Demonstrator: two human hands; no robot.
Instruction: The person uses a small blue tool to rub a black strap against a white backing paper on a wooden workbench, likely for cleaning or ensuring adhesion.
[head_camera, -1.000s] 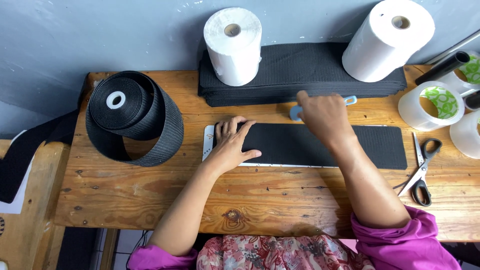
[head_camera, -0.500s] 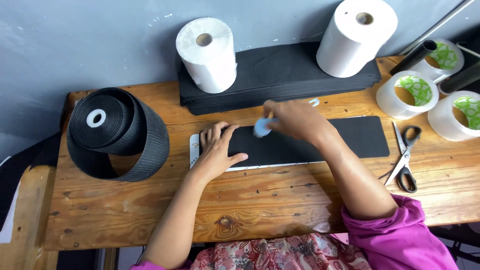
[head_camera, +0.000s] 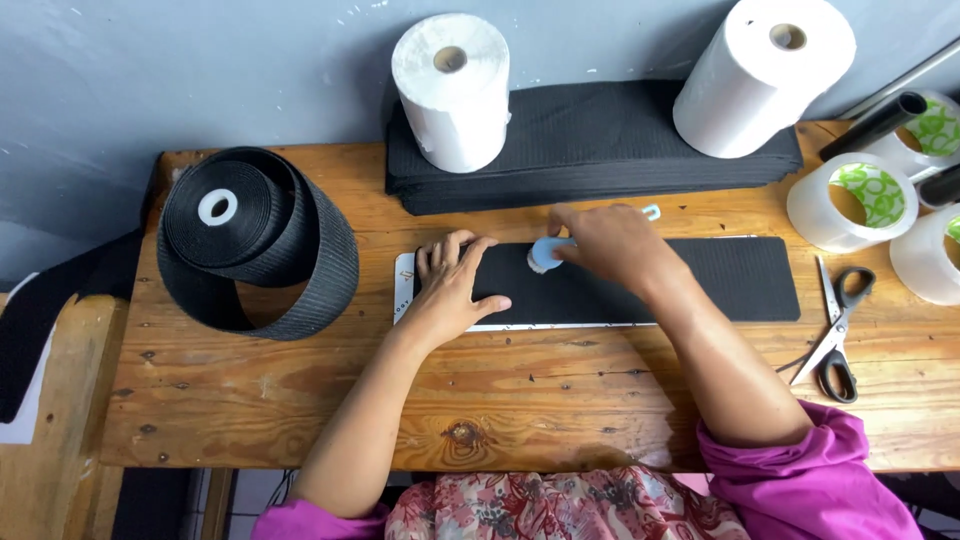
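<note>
right hand (head_camera: 605, 240) hides most of pale blue tool (head_camera: 545, 254).

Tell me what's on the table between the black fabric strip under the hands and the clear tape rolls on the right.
In the head view, black-handled scissors lie on the wooden table between the black fabric strip and the tape rolls.
</note>
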